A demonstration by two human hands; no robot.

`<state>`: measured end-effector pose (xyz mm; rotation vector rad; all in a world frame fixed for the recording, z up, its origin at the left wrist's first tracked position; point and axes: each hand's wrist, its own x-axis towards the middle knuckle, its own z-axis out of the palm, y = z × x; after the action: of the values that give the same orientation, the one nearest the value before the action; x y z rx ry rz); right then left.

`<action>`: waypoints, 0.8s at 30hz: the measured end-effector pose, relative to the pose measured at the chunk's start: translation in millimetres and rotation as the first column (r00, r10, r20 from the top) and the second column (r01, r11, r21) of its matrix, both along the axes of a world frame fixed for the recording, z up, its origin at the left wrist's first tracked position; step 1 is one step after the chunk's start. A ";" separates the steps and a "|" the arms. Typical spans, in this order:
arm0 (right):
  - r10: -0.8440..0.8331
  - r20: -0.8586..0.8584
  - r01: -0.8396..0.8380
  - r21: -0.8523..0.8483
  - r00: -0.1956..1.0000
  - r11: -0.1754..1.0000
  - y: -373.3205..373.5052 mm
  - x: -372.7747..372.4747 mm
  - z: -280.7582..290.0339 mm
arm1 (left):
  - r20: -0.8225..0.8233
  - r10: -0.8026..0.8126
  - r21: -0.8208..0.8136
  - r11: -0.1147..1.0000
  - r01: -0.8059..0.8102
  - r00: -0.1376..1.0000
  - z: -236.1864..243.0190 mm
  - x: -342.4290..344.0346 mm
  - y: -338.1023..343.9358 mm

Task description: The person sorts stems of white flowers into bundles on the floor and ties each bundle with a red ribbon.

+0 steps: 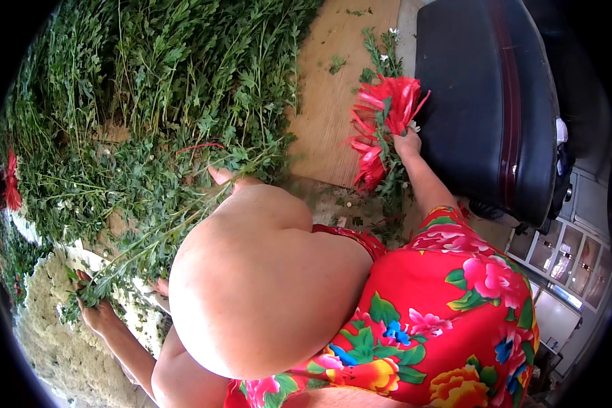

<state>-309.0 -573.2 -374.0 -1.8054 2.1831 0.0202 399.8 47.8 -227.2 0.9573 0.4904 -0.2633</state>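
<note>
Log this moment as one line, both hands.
left hand: holding leafy stems | right hand: holding red strips | nearby: green plant heap, white flowers

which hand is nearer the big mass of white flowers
Left. The left hand is over the white flowers, gripping leafy stems; the right hand is well away, upper right, holding red strips.

Red strips (394, 98) partly hide the right hand (407, 143), leafy stems (100, 288) the left hand (99, 317); the board (336, 95) is cut off at its far edge.
</note>
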 end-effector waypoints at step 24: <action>0.109 0.494 -0.212 0.157 0.862 0.964 -131.8 305.9 20.9 | -0.746 -0.385 0.190 0.658 0.728 0.543 -100.0 -101.4 -19.8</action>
<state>-3.1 -704.9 -353.2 -1.6527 1.6150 -0.1463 298.4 28.0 -327.2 1.5306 0.9040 -1.1834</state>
